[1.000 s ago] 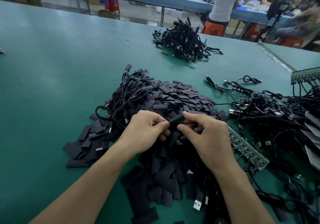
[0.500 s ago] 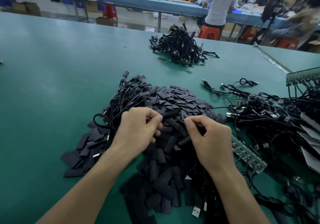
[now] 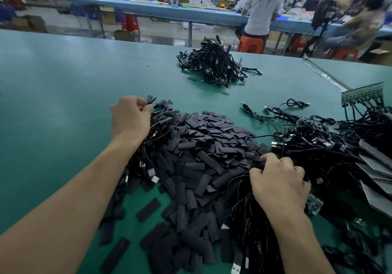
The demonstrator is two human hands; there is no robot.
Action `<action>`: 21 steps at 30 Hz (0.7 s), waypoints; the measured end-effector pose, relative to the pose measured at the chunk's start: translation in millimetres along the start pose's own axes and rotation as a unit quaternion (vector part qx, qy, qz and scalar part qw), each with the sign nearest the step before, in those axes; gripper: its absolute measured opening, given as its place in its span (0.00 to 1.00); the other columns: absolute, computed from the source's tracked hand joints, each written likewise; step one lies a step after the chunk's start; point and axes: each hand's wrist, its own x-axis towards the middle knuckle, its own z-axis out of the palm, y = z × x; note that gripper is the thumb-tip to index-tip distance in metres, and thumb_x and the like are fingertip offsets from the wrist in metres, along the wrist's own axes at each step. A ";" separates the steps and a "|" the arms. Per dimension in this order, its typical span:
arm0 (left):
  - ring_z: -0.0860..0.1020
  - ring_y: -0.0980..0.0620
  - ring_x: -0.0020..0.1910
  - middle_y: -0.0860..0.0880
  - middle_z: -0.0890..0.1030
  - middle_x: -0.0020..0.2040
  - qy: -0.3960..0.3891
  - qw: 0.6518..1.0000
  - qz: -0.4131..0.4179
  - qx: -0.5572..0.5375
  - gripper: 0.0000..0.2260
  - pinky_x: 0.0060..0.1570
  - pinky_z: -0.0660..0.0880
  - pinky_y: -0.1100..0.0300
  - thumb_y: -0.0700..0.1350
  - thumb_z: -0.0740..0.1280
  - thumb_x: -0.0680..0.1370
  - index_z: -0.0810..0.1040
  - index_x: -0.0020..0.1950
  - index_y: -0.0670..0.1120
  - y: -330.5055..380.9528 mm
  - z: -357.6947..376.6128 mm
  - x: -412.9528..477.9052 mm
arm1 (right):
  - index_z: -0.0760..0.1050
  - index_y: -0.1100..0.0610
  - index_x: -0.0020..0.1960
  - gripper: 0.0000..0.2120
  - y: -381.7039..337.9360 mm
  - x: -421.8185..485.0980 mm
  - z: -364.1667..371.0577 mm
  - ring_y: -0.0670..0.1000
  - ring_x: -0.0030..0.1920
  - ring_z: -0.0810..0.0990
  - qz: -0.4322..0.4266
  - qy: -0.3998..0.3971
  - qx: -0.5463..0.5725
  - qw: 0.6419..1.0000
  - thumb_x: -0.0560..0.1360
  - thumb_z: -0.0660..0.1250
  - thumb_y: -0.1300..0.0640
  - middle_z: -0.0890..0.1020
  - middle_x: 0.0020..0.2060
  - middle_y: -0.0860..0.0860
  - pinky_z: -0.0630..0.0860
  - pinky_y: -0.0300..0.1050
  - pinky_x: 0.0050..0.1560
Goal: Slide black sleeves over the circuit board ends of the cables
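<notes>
Parting the hands after a finished sleeving.
Swung the left hand (image 3: pixel 129 116) out from the joint pinch, sleeved end (image 3: pixel 151 100) gripped in its fingertips just past the sleeve pile (image 3: pixel 212 133); dropped the right hand (image 3: pixel 280 180) onto loose cables (image 3: pixel 244 206) beneath it, fingers curled, hold impossible to tell.

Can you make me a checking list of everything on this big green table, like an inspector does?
Surface: green table, plain mat.
Job's things: heap of black sleeves mid-table; circuit board strip peeking out beside the right hand.
Clutter: one stray sleeve lying near the far bundle.
Grips: left hand pinches a sleeved cable end at the heap's far edge; right hand curls round a bunch of cables.
Cables: far bundle sits apart; big tangle on the right.
Surroundings: blue bench behind, person at it by an orange stool.
</notes>
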 end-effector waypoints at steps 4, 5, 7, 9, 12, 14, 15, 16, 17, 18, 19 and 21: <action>0.79 0.43 0.59 0.45 0.83 0.56 -0.035 0.996 0.026 0.078 0.15 0.63 0.74 0.50 0.45 0.72 0.77 0.80 0.63 0.44 3.3 -0.3 -10.0 | 0.68 0.47 0.64 0.16 1.7 4.5 -3.5 0.58 0.65 0.63 0.063 -0.026 0.022 0.997 0.78 0.56 0.46 0.67 0.64 0.53 0.61 0.59 0.62; 0.78 0.42 0.60 0.44 0.82 0.58 -0.024 0.992 0.052 0.111 0.14 0.61 0.73 0.48 0.45 0.71 0.78 0.80 0.64 0.45 3.7 -0.5 -15.6 | 0.68 0.47 0.64 0.15 2.8 5.5 -3.7 0.57 0.65 0.63 0.066 -0.028 0.022 0.997 0.78 0.56 0.46 0.67 0.64 0.53 0.61 0.59 0.61; 0.77 0.42 0.58 0.45 0.82 0.56 0.001 0.984 0.125 0.131 0.10 0.56 0.74 0.50 0.44 0.70 0.78 0.82 0.60 0.47 7.3 -2.4 -31.7 | 0.68 0.45 0.64 0.15 4.2 6.1 -2.5 0.56 0.64 0.64 0.045 -0.009 0.018 0.999 0.79 0.58 0.49 0.69 0.60 0.51 0.61 0.57 0.61; 0.78 0.53 0.48 0.50 0.82 0.48 -0.019 0.977 0.196 0.080 0.06 0.48 0.72 0.67 0.42 0.70 0.77 0.83 0.53 0.48 13.4 -2.6 -52.8 | 0.69 0.43 0.65 0.16 3.7 5.0 -1.4 0.55 0.62 0.65 0.013 0.019 0.023 0.999 0.78 0.60 0.53 0.68 0.54 0.48 0.61 0.55 0.59; 0.77 0.64 0.36 0.58 0.80 0.40 -0.130 0.968 0.211 -0.045 0.05 0.41 0.71 0.77 0.39 0.73 0.76 0.83 0.50 0.47 27.6 0.8 -89.3 | 0.70 0.44 0.66 0.17 5.0 6.7 -0.7 0.56 0.63 0.66 0.027 0.027 0.001 0.999 0.78 0.60 0.52 0.71 0.58 0.51 0.61 0.56 0.61; 0.80 0.64 0.38 0.58 0.81 0.39 -0.206 0.952 0.190 -0.121 0.05 0.40 0.73 0.75 0.40 0.74 0.75 0.83 0.49 0.48 36.1 6.1 -113.1 | 0.70 0.48 0.66 0.17 9.1 10.2 -0.4 0.58 0.65 0.66 0.056 0.000 -0.025 0.998 0.79 0.58 0.47 0.71 0.63 0.54 0.62 0.57 0.62; 0.80 0.63 0.38 0.58 0.82 0.38 -0.240 0.943 0.180 -0.144 0.04 0.40 0.73 0.74 0.41 0.74 0.75 0.84 0.49 0.48 39.7 9.2 -123.6 | 0.70 0.49 0.65 0.17 10.7 11.6 -0.2 0.59 0.65 0.66 0.064 -0.014 -0.028 0.997 0.79 0.57 0.45 0.71 0.63 0.55 0.62 0.57 0.62; 0.80 0.62 0.38 0.57 0.82 0.38 -0.274 0.933 0.174 -0.158 0.04 0.40 0.73 0.74 0.41 0.75 0.75 0.84 0.48 0.48 42.0 12.6 -133.0 | 0.71 0.49 0.65 0.18 11.7 12.7 0.1 0.59 0.65 0.66 0.067 -0.023 -0.028 0.997 0.78 0.58 0.43 0.71 0.63 0.55 0.62 0.58 0.62; 0.80 0.62 0.38 0.57 0.83 0.39 -0.305 0.922 0.172 -0.164 0.04 0.40 0.73 0.74 0.42 0.75 0.74 0.84 0.48 0.48 43.2 16.7 -141.1 | 0.71 0.48 0.64 0.18 12.1 13.5 0.2 0.59 0.65 0.66 0.065 -0.024 -0.024 0.997 0.78 0.59 0.43 0.71 0.63 0.55 0.62 0.58 0.61; 0.81 0.62 0.39 0.56 0.83 0.40 -0.330 0.914 0.173 -0.162 0.05 0.40 0.72 0.75 0.43 0.75 0.74 0.84 0.49 0.49 43.6 20.6 -147.6 | 0.72 0.48 0.64 0.17 11.7 14.1 -0.1 0.60 0.65 0.66 0.059 -0.019 -0.017 0.998 0.78 0.60 0.43 0.72 0.63 0.55 0.62 0.58 0.61; 0.81 0.62 0.40 0.56 0.83 0.42 -0.344 0.910 0.174 -0.156 0.06 0.40 0.71 0.75 0.44 0.75 0.74 0.83 0.51 0.49 43.0 24.4 -152.5 | 0.73 0.47 0.63 0.16 11.0 14.5 -0.8 0.60 0.65 0.67 0.046 -0.001 -0.004 0.999 0.78 0.63 0.43 0.72 0.62 0.55 0.62 0.58 0.61; 0.81 0.62 0.41 0.56 0.83 0.45 -0.339 0.913 0.172 -0.150 0.09 0.40 0.71 0.75 0.44 0.74 0.74 0.83 0.54 0.50 40.2 29.6 -156.5 | 0.77 0.46 0.59 0.12 9.8 14.5 -1.6 0.58 0.61 0.72 -0.023 0.072 0.060 0.995 0.77 0.67 0.47 0.76 0.57 0.52 0.63 0.55 0.58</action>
